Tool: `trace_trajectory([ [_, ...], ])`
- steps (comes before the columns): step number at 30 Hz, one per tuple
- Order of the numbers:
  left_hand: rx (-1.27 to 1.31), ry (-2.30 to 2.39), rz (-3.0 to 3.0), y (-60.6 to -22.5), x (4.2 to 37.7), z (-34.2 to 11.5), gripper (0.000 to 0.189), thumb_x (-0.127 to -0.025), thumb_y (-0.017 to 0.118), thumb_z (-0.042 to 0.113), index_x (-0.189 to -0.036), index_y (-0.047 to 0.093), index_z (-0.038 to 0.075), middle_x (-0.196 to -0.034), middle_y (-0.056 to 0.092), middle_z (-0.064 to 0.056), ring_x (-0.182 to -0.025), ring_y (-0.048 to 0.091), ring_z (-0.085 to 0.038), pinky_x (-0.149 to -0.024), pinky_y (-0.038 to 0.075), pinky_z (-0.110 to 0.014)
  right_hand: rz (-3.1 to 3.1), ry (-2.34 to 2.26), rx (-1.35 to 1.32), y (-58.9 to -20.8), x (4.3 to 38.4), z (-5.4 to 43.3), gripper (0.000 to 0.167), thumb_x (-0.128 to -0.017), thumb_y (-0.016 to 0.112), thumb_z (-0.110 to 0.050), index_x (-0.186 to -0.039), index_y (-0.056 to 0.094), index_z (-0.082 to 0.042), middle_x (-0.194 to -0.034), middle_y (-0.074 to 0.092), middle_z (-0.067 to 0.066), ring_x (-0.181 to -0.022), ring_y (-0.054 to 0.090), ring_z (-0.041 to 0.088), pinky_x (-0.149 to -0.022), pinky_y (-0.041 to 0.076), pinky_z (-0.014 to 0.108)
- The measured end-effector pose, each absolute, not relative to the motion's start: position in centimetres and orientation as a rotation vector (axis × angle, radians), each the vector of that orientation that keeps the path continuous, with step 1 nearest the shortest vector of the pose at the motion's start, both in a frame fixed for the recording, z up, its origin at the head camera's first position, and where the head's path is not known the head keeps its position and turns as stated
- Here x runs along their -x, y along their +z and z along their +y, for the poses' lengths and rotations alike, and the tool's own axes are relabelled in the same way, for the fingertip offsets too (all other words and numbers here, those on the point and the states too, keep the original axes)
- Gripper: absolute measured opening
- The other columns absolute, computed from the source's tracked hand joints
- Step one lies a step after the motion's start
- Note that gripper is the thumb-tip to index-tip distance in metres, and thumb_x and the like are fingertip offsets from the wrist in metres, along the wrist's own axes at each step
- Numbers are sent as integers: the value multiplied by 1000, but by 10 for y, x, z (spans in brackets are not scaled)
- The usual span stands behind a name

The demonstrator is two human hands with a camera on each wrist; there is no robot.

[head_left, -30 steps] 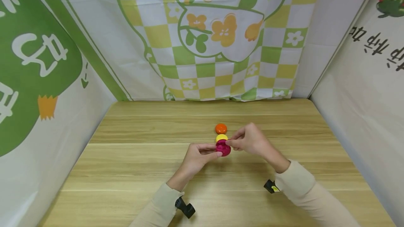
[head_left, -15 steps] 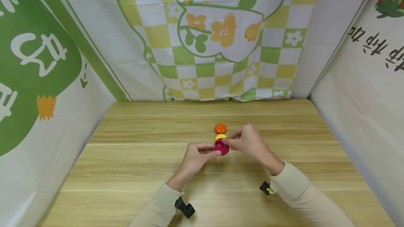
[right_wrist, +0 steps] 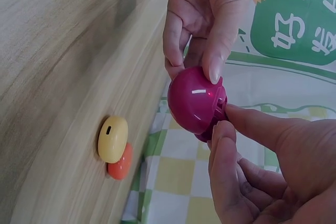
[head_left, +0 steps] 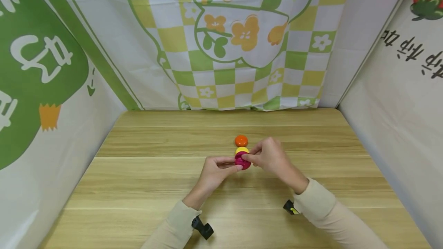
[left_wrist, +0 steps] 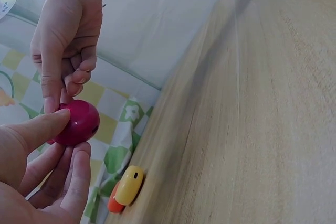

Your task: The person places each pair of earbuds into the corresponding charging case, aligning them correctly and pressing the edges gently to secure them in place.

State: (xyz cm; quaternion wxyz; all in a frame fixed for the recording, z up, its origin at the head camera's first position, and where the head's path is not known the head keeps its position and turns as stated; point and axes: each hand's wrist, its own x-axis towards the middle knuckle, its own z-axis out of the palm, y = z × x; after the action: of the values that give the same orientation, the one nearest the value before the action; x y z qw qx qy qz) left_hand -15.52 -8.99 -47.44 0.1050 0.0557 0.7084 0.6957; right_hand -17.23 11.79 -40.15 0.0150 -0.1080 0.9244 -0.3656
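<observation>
A glossy magenta round earbud case (head_left: 245, 165) is held just above the table, its lid raised and the inside partly visible. My left hand (head_left: 212, 173) grips the lower shell from the left, thumb on the near side and fingers on the far side. From the right, my right hand (head_left: 275, 159) has thumb and index finger at the case's opening and lid; in the right wrist view they pinch at this edge (right_wrist: 219, 109). Whether an earbud sits inside is hidden by the fingers. A small dark slot marks the shell in the left wrist view.
Behind the magenta case, a yellow round case (head_left: 242, 149) and an orange one (head_left: 241, 140) lie on the wooden table (head_left: 155, 187). The yellow one shows a dark slot in both wrist views. A printed green-and-yellow checked cloth (head_left: 225, 76) hangs at the back edge.
My right hand has shifted slightly left, its thumb moving further over the case's opening. The magenta case has shifted very slightly left, still in my left hand.
</observation>
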Motion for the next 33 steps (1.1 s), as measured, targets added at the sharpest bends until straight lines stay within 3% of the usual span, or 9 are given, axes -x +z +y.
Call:
trace_trajectory([
  [7, -159, 2039, 2108, -476, 157, -89, 29, -89, 88, 18, -114, 81, 6, -118, 80, -13, -102, 79, -19, -87, 64, -26, 2898, -1110, 374, -402, 170, 117, 22, -86, 90, -26, -71, 82, -13, -55, 69, -5, -48, 56, 7, -45, 40, 20],
  [13, -152, 2024, 2125, -477, 157, -89, 31, -89, 87, 20, -115, 81, 4, -118, 80, -14, -100, 78, -18, -86, 64, -26, 2853, -1173, 415, -397, 180, 129, 23, -92, 84, -29, -77, 83, -12, -60, 72, -3, -53, 63, 12, -48, 47, 24],
  [18, -143, 2017, 2120, -473, 157, -91, 32, -88, 88, 22, -115, 81, 7, -119, 80, -12, -102, 77, -19, -89, 64, -27, 2637, -1265, 536, -394, 197, 142, 26, -99, 77, -31, -101, 84, -7, -84, 81, 6, -73, 75, 16, -70, 65, 36],
  [22, -163, 2017, 2118, -470, 158, -90, 32, -88, 88, 20, -116, 81, 6, -120, 79, -13, -102, 78, -18, -88, 64, -27, 2383, -1364, 503, -396, 208, 147, 34, -102, 72, -29, -118, 78, 0, -103, 82, 13, -90, 79, 20, -88, 67, 44],
  [33, -176, 2021, 2122, -467, 159, -86, 30, -89, 87, 15, -116, 80, 2, -119, 79, -17, -99, 78, -17, -84, 63, -22, 2086, -1464, 429, -412, 218, 154, 32, -106, 66, -21, -125, 74, 3, -120, 78, 17, -99, 78, 21, -101, 61, 50],
])
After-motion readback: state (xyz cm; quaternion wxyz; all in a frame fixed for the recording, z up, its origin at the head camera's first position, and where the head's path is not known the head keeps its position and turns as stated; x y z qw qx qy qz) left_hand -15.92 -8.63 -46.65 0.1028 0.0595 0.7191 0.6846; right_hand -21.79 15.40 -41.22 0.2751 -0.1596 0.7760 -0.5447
